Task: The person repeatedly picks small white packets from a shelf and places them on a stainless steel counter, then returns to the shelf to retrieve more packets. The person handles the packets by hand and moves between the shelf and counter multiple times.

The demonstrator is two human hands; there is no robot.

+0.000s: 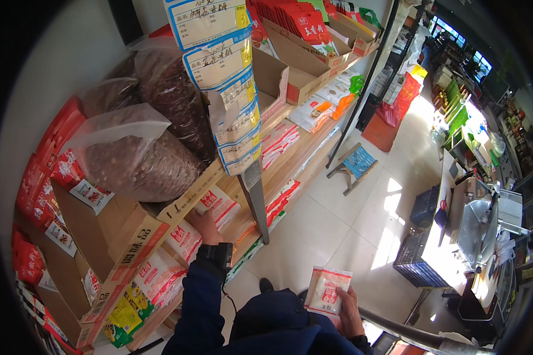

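Note:
My left hand reaches onto the lower wooden shelf, between a red-and-white packet and another red-and-white packet. Its fingers are partly hidden under the edge of the shelf above, so whether they grip anything is unclear. My right hand is shut on red-and-white seasoning packets, low in front of my body and away from the shelves. More such packets lie in a pile nearer to me on the same shelf, beside yellow-and-green packets.
Large plastic bags of dark red spice and cardboard boxes fill the upper shelf. Price tags hang at a metal post. A folding stool stands on the tiled floor. At right are dark crates and a metal slicer.

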